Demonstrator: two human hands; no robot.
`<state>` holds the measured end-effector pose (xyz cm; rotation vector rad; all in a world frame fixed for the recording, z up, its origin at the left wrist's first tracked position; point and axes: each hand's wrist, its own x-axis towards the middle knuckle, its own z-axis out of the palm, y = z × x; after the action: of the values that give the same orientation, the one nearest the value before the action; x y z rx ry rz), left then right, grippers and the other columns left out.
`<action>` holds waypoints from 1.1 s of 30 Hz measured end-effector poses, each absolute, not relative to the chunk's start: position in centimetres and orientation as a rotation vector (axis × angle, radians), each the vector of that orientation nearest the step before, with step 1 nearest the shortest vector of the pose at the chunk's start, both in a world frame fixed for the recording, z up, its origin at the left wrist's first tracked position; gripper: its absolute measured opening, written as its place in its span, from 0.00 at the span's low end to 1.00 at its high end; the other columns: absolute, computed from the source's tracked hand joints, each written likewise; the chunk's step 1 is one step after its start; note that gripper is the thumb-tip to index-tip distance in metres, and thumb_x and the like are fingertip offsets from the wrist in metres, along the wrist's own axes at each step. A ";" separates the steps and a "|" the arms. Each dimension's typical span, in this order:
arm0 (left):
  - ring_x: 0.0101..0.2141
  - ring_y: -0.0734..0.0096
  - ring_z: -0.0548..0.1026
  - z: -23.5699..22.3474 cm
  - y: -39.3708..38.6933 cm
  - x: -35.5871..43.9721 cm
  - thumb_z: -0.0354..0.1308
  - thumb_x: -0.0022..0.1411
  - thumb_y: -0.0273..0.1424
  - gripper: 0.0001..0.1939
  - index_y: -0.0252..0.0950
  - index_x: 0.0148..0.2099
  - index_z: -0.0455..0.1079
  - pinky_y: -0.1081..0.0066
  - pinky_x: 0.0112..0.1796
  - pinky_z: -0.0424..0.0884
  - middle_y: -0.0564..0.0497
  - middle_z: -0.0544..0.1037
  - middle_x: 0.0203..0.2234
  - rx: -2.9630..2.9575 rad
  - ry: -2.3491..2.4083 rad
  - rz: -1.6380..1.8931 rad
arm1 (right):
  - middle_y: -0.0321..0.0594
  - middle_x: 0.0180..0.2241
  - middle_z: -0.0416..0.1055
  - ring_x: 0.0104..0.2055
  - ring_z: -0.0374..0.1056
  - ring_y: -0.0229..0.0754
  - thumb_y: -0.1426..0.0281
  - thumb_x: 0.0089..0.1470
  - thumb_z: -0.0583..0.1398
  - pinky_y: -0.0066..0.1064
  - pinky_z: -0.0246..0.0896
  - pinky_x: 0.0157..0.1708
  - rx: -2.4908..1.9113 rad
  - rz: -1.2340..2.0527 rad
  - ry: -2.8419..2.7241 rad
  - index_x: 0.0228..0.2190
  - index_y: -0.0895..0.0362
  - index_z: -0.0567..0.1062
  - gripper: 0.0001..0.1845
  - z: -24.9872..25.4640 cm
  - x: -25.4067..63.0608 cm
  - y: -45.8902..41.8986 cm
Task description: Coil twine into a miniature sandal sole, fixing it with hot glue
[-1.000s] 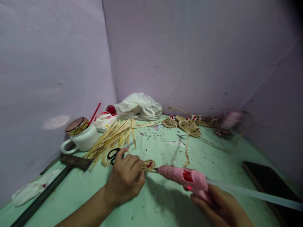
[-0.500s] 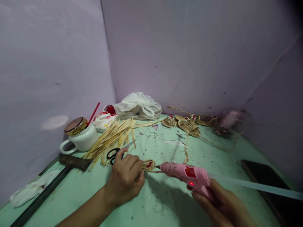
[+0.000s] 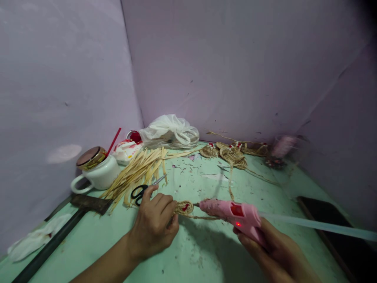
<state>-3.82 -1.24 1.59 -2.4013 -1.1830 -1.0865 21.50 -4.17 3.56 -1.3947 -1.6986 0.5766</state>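
Green table point(image 3: 206, 251) — white mug point(image 3: 103, 173); hammer point(image 3: 88, 203); pale strips point(image 3: 141, 169); plastic bag point(image 3: 171, 133)

L hand point(image 3: 159, 220) low, fingers curled, forearm angled in; R hand point(image 3: 273, 247) closed in grip.

Left hand point(image 3: 157, 220) on coiled braid point(image 3: 185, 208), right hand point(image 3: 272, 247) gripping pink glue gun point(image 3: 232, 212)

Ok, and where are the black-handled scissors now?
In the head view, the scissors lie left of centre, just beyond the left hand, beside the pale dry strips.
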 end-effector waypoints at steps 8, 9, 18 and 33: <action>0.29 0.68 0.72 1.4 -1.1 -3.8 0.56 0.52 0.21 0.08 0.32 0.37 0.69 0.51 0.47 0.61 0.48 0.76 0.28 -2.409 -1.118 -1.083 | 0.35 0.19 0.67 0.31 0.72 0.46 0.61 0.52 0.56 0.27 0.66 0.23 -1.432 0.691 -1.837 0.24 0.53 0.72 0.11 3.0 22.3 -4.1; 0.29 0.68 0.72 1.4 -1.1 -3.7 0.56 0.52 0.21 0.08 0.32 0.37 0.69 0.50 0.48 0.61 0.48 0.76 0.28 -2.414 -1.110 -1.085 | 0.35 0.19 0.67 0.30 0.72 0.46 0.60 0.52 0.56 0.27 0.66 0.23 -1.448 0.691 -1.832 0.24 0.53 0.72 0.11 2.9 22.3 -4.1; 0.30 0.68 0.72 1.4 -1.1 -3.8 0.56 0.53 0.21 0.10 0.32 0.39 0.69 0.50 0.48 0.61 0.48 0.77 0.29 -2.425 -1.075 -1.073 | 0.36 0.20 0.68 0.31 0.71 0.49 0.57 0.50 0.58 0.30 0.67 0.26 -1.495 0.730 -1.749 0.23 0.53 0.70 0.13 2.5 22.4 -4.2; 0.30 0.68 0.72 1.5 -1.3 -3.5 0.57 0.52 0.20 0.10 0.31 0.39 0.68 0.50 0.48 0.61 0.47 0.77 0.29 -2.458 -1.031 -1.071 | 0.47 0.36 0.78 0.37 0.74 0.54 0.54 0.47 0.59 0.40 0.70 0.36 -1.647 0.822 -1.608 0.37 0.57 0.78 0.22 2.9 22.4 -4.2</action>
<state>-3.54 -1.26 1.48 -2.4576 -1.0312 -1.0714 22.43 -4.15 2.88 -1.6474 -1.6076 0.8222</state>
